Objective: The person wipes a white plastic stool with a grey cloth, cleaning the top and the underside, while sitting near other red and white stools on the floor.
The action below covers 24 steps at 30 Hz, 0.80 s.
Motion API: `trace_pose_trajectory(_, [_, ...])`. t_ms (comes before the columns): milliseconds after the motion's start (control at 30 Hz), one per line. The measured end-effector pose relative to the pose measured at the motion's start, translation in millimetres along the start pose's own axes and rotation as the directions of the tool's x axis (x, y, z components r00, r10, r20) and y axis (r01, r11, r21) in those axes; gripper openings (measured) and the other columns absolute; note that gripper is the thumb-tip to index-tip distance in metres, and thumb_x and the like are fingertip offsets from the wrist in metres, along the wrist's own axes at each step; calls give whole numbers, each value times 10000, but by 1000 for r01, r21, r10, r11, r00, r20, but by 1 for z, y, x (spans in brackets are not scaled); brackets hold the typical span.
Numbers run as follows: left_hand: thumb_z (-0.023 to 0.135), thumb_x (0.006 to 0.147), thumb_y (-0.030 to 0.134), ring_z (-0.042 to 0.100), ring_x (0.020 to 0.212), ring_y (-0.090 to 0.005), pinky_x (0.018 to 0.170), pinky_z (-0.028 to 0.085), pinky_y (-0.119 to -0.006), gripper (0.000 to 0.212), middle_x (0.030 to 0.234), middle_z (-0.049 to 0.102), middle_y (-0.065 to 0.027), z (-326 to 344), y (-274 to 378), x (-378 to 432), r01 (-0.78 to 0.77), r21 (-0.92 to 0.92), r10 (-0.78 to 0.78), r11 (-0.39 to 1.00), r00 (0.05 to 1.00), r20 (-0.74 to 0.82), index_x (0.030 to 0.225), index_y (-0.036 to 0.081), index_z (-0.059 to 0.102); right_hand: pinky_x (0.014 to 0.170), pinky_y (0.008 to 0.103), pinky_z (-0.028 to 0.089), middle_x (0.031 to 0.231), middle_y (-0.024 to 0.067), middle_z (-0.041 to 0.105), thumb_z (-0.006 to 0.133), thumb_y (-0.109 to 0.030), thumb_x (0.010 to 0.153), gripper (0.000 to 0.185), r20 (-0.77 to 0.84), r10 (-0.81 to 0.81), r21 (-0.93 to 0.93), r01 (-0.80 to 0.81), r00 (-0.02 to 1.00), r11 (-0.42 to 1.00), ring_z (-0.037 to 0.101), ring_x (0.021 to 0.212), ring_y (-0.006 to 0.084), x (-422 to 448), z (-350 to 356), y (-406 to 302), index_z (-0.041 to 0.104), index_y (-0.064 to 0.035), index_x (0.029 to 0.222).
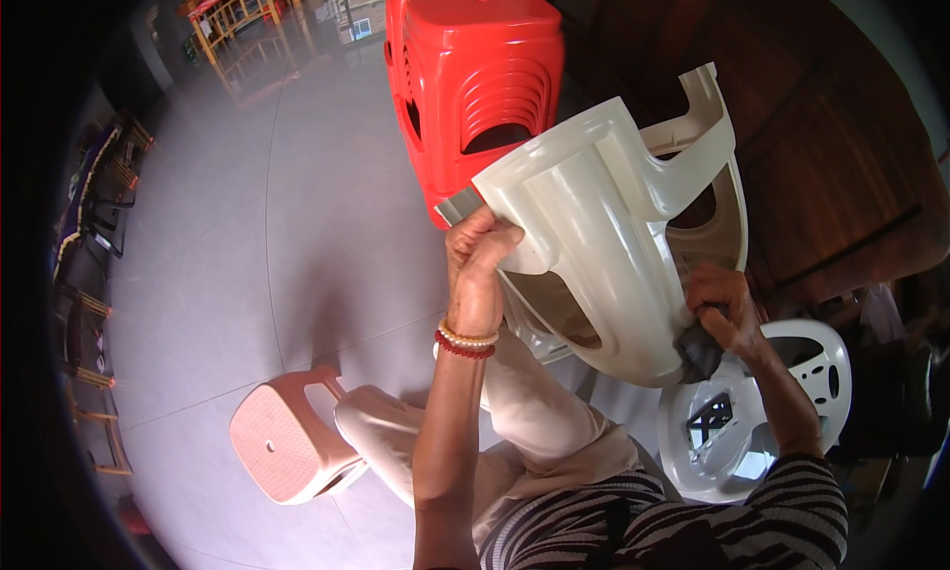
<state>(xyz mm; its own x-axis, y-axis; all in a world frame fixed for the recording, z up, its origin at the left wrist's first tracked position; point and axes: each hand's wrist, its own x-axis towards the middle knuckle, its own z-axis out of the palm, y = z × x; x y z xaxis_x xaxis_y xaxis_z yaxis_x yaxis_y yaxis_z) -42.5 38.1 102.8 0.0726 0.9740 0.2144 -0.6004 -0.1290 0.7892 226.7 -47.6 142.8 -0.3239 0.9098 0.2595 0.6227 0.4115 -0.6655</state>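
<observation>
A cream plastic stool (605,247) lies tilted before me, one of its sides turned up and its legs splayed towards the top. My left hand (479,254) grips the edge of a leg at its left side, thumb on the outer face. In my right hand (724,306) is a bunched dark grey cloth (700,353), pressed against the stool's lower right end. Part of the stool's far side shows through its openings. Beaded bracelets (467,340) circle my left wrist.
Red stacked plastic stools (482,73) stand just beyond the cream one. A pink stool (278,440) is at my left knee. To my right are a white plastic chair (683,436) and dark wooden furniture (831,139). Grey tiled floor (200,258) spreads leftward.
</observation>
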Motion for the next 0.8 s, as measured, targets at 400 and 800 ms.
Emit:
trace_pose_trajectory(400, [748, 717, 20, 571, 838, -85, 788, 464, -256, 325, 878, 647, -19, -11, 5, 4, -129, 416, -58, 900, 911, 409, 1004, -6, 597, 558, 318, 384, 599, 108, 488, 487, -43, 612, 79, -99, -70, -49, 65, 993, 997, 473, 586, 214, 7, -13, 23, 529, 23, 619])
trace_pose_trajectory(800, [732, 722, 6, 574, 778, -88, 741, 472, -255, 273, 865, 646, -36, 21, -9, -1, -139, 364, 44, 921, 966, 256, 946, -15, 577, 605, 172, 378, 738, -44, 510, 564, -161, 890, 86, -665, 355, 559, 122, 657, 820, 460, 658, 38, 57, -38, -19, 599, -83, 903])
